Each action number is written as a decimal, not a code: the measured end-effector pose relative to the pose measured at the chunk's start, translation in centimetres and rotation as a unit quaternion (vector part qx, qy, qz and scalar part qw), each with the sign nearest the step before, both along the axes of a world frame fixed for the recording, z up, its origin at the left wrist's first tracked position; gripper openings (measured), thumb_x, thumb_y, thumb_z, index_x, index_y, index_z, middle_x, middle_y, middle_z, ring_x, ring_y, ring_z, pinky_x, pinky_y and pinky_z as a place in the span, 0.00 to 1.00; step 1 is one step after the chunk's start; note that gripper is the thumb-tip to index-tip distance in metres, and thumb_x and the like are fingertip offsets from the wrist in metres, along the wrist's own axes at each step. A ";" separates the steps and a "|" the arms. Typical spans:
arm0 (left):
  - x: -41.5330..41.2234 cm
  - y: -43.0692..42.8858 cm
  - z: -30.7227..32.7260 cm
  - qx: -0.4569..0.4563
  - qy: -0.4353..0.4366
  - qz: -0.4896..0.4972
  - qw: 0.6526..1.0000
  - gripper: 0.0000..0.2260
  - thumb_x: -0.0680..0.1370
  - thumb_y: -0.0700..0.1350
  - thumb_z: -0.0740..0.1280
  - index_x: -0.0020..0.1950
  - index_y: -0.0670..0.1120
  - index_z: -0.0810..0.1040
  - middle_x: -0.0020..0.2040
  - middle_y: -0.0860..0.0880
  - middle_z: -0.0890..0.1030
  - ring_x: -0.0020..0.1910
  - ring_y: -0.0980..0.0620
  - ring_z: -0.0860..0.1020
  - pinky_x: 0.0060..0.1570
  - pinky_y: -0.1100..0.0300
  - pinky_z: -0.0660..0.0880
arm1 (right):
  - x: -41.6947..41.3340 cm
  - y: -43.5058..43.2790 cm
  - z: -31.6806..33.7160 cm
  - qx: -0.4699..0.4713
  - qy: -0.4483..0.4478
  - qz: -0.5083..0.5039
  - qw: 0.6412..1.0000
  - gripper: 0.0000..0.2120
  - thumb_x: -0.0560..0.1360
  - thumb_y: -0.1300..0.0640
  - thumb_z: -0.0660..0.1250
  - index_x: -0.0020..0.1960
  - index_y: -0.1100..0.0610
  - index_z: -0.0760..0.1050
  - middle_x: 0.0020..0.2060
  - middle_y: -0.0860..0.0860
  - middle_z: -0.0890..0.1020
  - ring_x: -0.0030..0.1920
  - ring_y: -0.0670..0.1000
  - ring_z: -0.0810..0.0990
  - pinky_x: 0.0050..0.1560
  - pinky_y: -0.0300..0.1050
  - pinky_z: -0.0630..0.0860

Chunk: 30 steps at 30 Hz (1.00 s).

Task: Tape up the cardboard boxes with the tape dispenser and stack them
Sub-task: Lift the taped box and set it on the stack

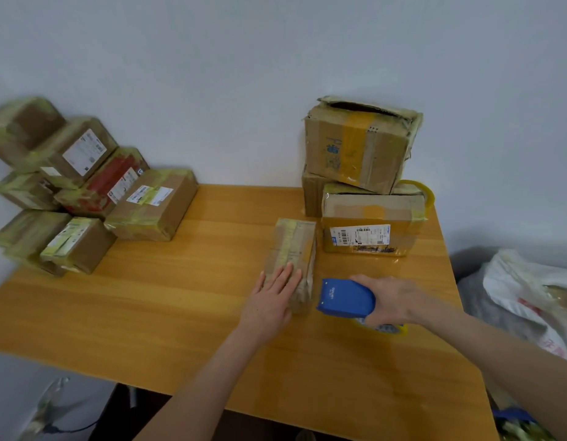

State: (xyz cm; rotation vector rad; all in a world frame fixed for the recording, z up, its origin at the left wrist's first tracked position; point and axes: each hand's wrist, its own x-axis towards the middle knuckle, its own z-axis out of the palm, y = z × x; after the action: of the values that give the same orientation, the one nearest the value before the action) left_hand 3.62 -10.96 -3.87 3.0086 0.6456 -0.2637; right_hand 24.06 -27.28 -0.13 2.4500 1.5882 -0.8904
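A small narrow cardboard box [294, 246] lies on the wooden table [180, 297], near its middle. My left hand [272, 297] rests flat on the box's near end, fingers straight. Just right of the box, my right hand [390, 300] grips a blue tape dispenser [346, 297] with a yellow tape roll under it. The dispenser's front edge sits close to the box's near right side. Behind it stands a taped box with a shipping label [371, 224], and a torn-open box [358, 141] is stacked tilted on top.
A pile of several taped boxes [84, 186] fills the table's far left corner against the wall. A roll of yellow tape [425, 192] peeks out behind the right boxes. A white plastic bag [530, 297] lies off the table's right edge.
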 end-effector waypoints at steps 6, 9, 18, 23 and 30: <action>-0.1 0.3 -0.2 -0.005 0.001 -0.001 1.000 0.34 0.81 0.44 0.57 0.78 0.53 0.37 0.78 0.51 0.38 0.77 0.52 0.39 0.76 0.49 0.39 | -1.5 3.2 -1.0 -0.022 -0.004 -0.013 1.000 0.35 0.68 0.42 0.69 0.71 0.40 0.58 0.49 0.45 0.75 0.48 0.51 0.75 0.40 0.44 0.73; -0.2 0.5 -0.2 -0.006 0.000 -0.001 1.000 0.34 0.80 0.44 0.57 0.78 0.53 0.38 0.79 0.51 0.39 0.77 0.52 0.39 0.76 0.49 0.40 | -1.3 4.2 -0.5 -0.042 0.022 -0.026 0.999 0.38 0.65 0.42 0.70 0.72 0.41 0.60 0.52 0.46 0.76 0.51 0.52 0.76 0.46 0.47 0.77; 0.2 0.1 0.0 -0.017 0.011 0.013 1.000 0.33 0.81 0.48 0.56 0.78 0.54 0.37 0.79 0.52 0.38 0.77 0.53 0.39 0.75 0.50 0.40 | 1.4 1.4 -1.5 0.055 0.179 -0.242 0.952 0.35 0.54 0.42 0.71 0.60 0.48 0.72 0.51 0.50 0.79 0.48 0.52 0.80 0.50 0.52 0.80; 1.0 -0.7 0.0 -0.053 -0.008 0.062 0.997 0.28 0.82 0.52 0.51 0.79 0.52 0.41 0.79 0.52 0.41 0.77 0.55 0.40 0.76 0.50 0.40 | -0.1 -0.2 -5.0 0.118 0.362 -0.432 0.818 0.24 0.69 0.54 0.73 0.63 0.53 0.72 0.55 0.54 0.79 0.53 0.57 0.79 0.56 0.54 0.76; 0.3 -0.8 1.1 -0.215 -0.228 0.200 0.928 0.23 0.83 0.49 0.56 0.78 0.48 0.57 0.78 0.52 0.56 0.77 0.54 0.53 0.75 0.58 0.52 | 0.2 -1.2 -5.9 0.100 0.358 -0.463 0.804 0.25 0.78 0.45 0.66 0.72 0.52 0.67 0.55 0.52 0.78 0.50 0.53 0.77 0.48 0.47 0.75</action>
State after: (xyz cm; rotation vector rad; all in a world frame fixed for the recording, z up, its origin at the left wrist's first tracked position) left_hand 3.93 -11.74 -2.82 2.3267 0.9686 0.2753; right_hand 24.21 -28.46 -6.08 3.2843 0.3830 -2.0491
